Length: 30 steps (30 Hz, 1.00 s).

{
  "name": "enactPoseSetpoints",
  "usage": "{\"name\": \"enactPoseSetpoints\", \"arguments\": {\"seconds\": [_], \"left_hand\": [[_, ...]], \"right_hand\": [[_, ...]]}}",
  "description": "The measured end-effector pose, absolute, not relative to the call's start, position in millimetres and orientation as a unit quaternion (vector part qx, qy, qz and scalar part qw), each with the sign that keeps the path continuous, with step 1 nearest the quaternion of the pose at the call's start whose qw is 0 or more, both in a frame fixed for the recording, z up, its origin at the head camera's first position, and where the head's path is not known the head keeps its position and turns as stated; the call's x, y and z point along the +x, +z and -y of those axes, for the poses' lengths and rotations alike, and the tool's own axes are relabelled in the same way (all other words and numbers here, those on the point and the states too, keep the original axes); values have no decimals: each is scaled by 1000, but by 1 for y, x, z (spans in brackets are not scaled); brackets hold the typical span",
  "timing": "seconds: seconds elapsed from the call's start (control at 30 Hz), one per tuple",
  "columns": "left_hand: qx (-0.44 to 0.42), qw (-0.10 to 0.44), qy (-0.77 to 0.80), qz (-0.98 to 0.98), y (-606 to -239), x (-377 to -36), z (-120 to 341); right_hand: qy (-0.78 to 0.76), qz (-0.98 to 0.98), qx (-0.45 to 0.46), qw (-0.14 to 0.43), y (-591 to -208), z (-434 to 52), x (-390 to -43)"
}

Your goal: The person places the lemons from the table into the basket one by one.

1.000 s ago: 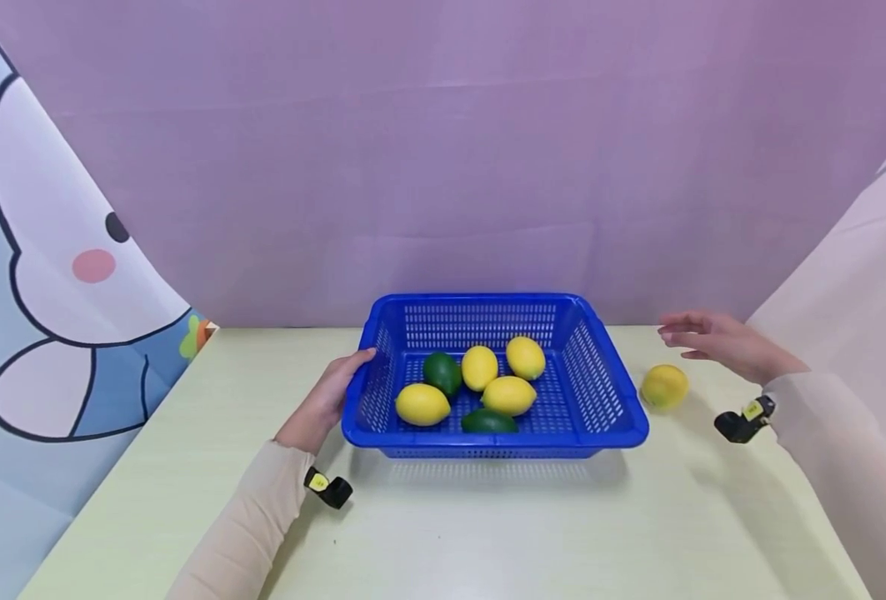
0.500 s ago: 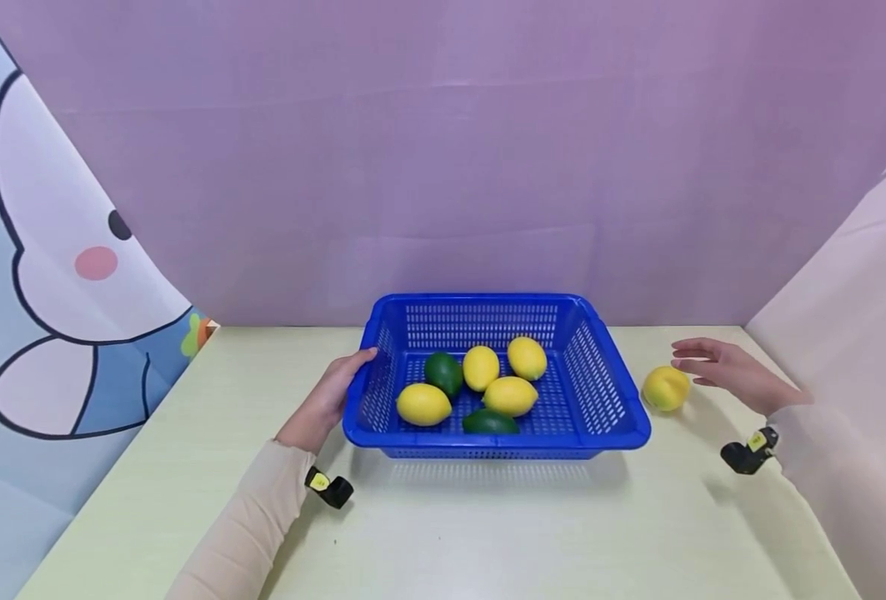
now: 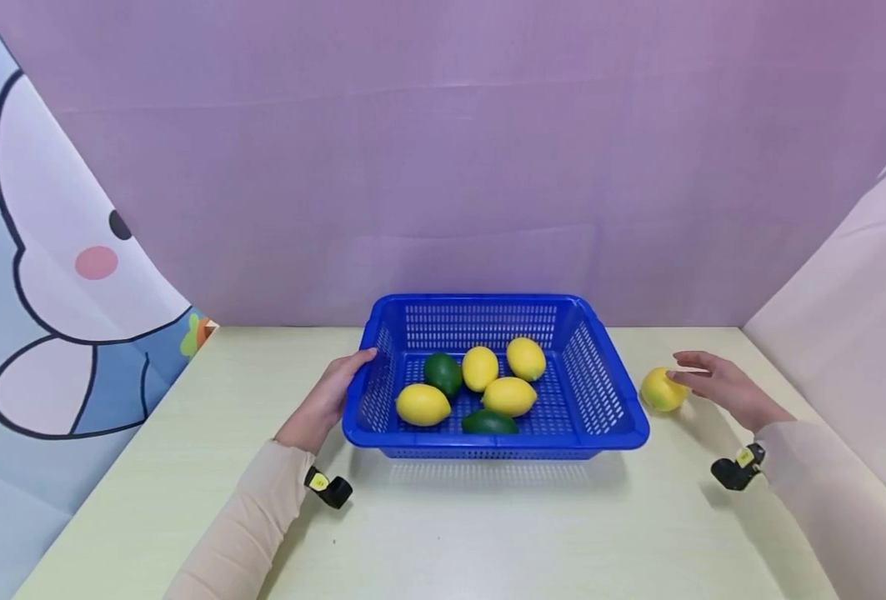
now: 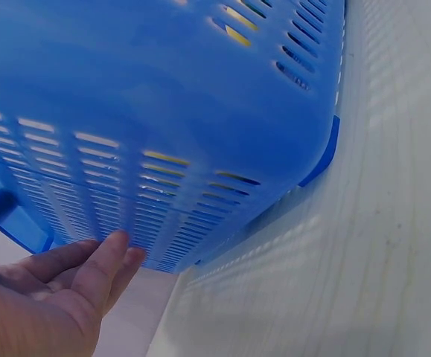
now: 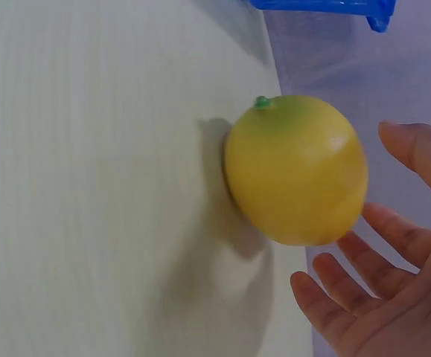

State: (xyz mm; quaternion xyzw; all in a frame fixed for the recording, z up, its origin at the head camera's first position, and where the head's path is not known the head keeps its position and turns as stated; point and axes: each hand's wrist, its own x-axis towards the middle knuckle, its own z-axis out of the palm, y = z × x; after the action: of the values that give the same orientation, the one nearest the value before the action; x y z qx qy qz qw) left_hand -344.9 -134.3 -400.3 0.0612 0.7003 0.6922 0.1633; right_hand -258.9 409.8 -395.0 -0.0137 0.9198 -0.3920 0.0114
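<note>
A blue plastic basket (image 3: 495, 442) with slotted walls holds several yellow lemons (image 3: 422, 405) and two dark green avocado-like fruits (image 3: 443, 374). My left hand (image 3: 332, 392) grips its left rim, thumb over the edge and fingers (image 4: 102, 271) against the outer wall. To the right of the basket, a round yellow fruit (image 3: 663, 390) rests on the table, tinged green around a small green stem (image 5: 262, 103). Close over its right side is my right hand (image 3: 729, 389), fingers spread and slightly bent. In the right wrist view, the fingertips (image 5: 353, 245) reach the fruit's lower edge, with the thumb apart from it.
The pale table (image 3: 443, 533) ends at a purple cloth backdrop (image 3: 443, 167) behind the basket. A cartoon-printed sheet (image 3: 52, 250) hangs at the left, and a pale sheet (image 3: 863, 333) borders the right side.
My right hand has come down and closer to the round yellow fruit, now overlapping its right edge in the head view. The left hand and basket stay put.
</note>
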Motion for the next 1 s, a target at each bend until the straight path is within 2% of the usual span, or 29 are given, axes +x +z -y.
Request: {"name": "enactPoseSetpoints", "arguments": {"seconds": [0.47,1.0], "left_hand": [[66,163,697,-695,-402,-346,136],[64,165,689,-703,-400,-348,135]], "right_hand": [[-422,-905,18,43,-411,-401,-256],[-427,-903,19,40,-419,-396,-261]]}}
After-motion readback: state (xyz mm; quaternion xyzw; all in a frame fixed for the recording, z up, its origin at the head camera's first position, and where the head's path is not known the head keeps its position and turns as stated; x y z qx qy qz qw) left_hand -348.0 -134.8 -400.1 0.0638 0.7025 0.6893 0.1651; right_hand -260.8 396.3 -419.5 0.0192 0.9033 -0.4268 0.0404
